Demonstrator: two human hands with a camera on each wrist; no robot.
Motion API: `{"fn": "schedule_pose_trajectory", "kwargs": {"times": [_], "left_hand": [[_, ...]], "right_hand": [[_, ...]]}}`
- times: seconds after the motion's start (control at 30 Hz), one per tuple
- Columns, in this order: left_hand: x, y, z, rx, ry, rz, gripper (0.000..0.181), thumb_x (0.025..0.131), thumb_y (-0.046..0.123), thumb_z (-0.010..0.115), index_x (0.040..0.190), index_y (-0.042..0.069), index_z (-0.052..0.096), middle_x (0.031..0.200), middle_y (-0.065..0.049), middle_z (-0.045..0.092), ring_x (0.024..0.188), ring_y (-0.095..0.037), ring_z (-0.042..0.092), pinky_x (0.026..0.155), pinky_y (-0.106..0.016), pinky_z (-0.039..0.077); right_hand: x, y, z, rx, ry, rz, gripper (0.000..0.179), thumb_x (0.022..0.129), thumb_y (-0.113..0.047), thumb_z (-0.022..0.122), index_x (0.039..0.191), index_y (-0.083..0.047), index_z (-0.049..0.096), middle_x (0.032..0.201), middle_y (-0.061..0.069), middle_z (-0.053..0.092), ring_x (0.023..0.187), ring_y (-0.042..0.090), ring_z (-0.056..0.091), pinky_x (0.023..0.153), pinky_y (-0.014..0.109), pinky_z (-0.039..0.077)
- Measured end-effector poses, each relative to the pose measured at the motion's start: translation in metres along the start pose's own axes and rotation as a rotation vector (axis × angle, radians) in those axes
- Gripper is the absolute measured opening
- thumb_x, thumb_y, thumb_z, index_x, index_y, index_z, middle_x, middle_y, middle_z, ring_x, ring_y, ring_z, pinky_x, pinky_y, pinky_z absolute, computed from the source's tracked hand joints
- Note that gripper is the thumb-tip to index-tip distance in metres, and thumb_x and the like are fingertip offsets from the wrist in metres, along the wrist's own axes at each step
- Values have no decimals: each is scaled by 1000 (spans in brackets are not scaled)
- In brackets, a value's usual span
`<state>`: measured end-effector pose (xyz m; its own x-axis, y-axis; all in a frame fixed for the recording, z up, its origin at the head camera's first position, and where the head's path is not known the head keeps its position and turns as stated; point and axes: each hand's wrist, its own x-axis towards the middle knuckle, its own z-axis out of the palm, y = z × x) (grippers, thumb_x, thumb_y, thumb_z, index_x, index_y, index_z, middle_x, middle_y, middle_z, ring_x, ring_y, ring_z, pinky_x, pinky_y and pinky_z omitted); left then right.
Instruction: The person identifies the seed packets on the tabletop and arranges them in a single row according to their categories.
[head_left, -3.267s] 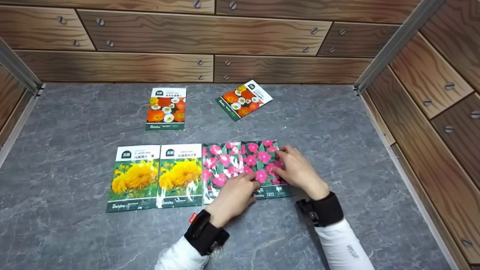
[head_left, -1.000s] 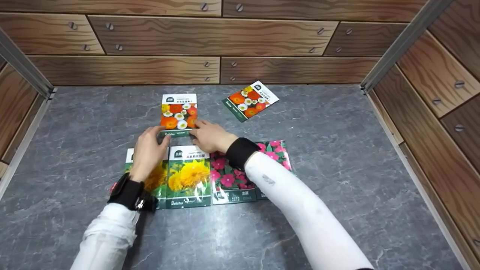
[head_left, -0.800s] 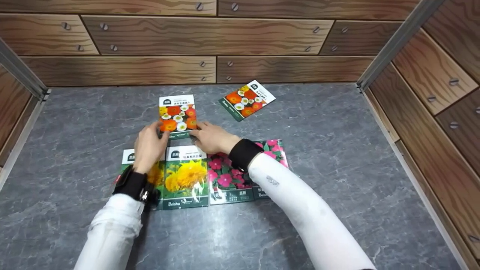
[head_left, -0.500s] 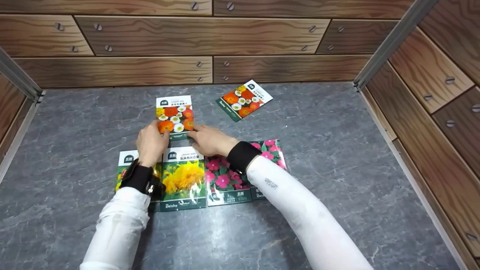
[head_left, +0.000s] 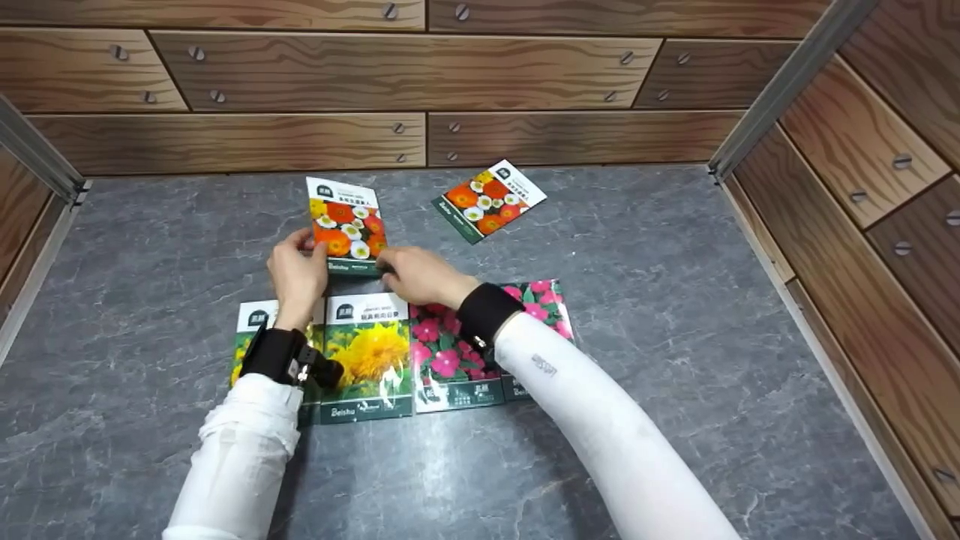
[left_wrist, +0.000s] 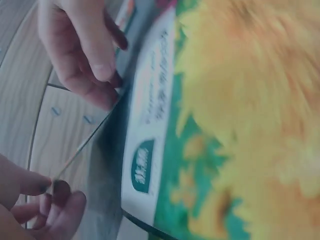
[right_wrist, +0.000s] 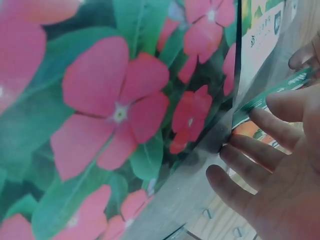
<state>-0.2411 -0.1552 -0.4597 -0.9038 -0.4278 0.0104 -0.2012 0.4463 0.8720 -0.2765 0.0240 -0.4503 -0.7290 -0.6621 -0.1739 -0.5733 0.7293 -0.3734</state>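
A seed packet (head_left: 351,225) with orange and white flowers is tilted, its top end raised off the grey surface. My left hand (head_left: 298,274) pinches its left edge between thumb and fingers. At its lower right corner, my right hand (head_left: 424,277) holds the edge with thumb and fingertips. The left wrist view shows the packet nearly edge-on as a thin line (left_wrist: 82,145) between both hands. Just below lie two yellow-flower seed packets, the right one (head_left: 367,352) and the left one (head_left: 255,322), partly covered by my left wrist.
Two pink-flower packets, the nearer-left one (head_left: 457,367) and the right one (head_left: 544,307), continue the row, partly under my right arm. Another orange-flower packet (head_left: 491,201) lies askew farther back. Wood-patterned walls (head_left: 420,75) bound the grey surface (head_left: 675,300).
Both hands have gone from the pink packets to the left orange-flower packet. That packet has slid slightly toward the row, then its top has been tilted up as the left fingers gripped its edge.
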Motion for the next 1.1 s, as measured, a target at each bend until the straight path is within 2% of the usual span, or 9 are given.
{"fn": "schedule_pose_trajectory", "kwargs": {"times": [0.13,0.23,0.3,0.37,0.5,0.7,0.83,1.0,1.1], "left_hand": [[-5,5,0,-86,21,-12,31,98,19,52,127,10,59,112,-12,60,93,-25,56,70,-26,39],[-13,8,-1,-152,34,-8,30,98,21,52,126,14,59,114,-12,60,91,-23,59,70,-27,48],[-19,10,-2,-202,27,1,30,98,23,52,126,16,58,115,-11,59,84,-20,59,69,-32,51],[-27,11,-1,-252,11,2,30,98,25,52,126,18,57,114,-10,58,77,-16,57,62,-46,49],[-43,16,1,-376,-36,0,30,98,24,53,127,17,57,111,-8,55,77,-12,56,70,-55,52],[-66,28,5,-512,-121,-29,32,96,19,55,128,13,56,112,-7,56,91,-15,62,68,-32,60],[-82,33,9,-551,-192,-38,32,96,18,57,127,14,57,114,-7,57,93,-15,62,67,-28,59],[-98,39,20,-561,-265,7,31,95,15,57,125,13,58,114,-9,60,89,-14,64,71,-44,60],[-108,42,27,-583,-297,26,31,94,13,57,126,12,58,112,-10,60,85,-14,64,73,-54,57]], "right_hand": [[-4,6,-3,147,34,33,37,100,-26,47,134,-11,52,134,9,58,124,23,55,107,38,46],[-7,10,-8,259,107,76,43,99,-29,48,138,-9,48,138,12,55,124,25,55,107,39,47],[-10,14,-12,321,173,111,46,99,-30,48,140,-8,45,139,14,54,123,26,56,106,39,47],[-14,18,-16,389,233,146,48,99,-31,48,141,-8,45,138,15,55,121,26,58,104,38,48],[-26,27,-24,536,305,203,47,99,-31,49,141,-10,44,133,12,58,118,24,59,101,35,50],[-50,36,-30,848,378,214,45,99,-27,50,139,-6,47,125,17,62,110,34,63,95,53,52],[-73,41,-31,952,409,204,43,99,-25,51,137,-6,49,123,20,63,95,25,68,93,60,50],[-106,49,-33,1056,429,215,46,97,-23,54,138,-4,46,121,21,62,85,12,65,94,59,51],[-123,54,-35,1099,455,220,45,96,-20,57,137,-3,48,110,16,65,82,10,63,90,55,54]]}}
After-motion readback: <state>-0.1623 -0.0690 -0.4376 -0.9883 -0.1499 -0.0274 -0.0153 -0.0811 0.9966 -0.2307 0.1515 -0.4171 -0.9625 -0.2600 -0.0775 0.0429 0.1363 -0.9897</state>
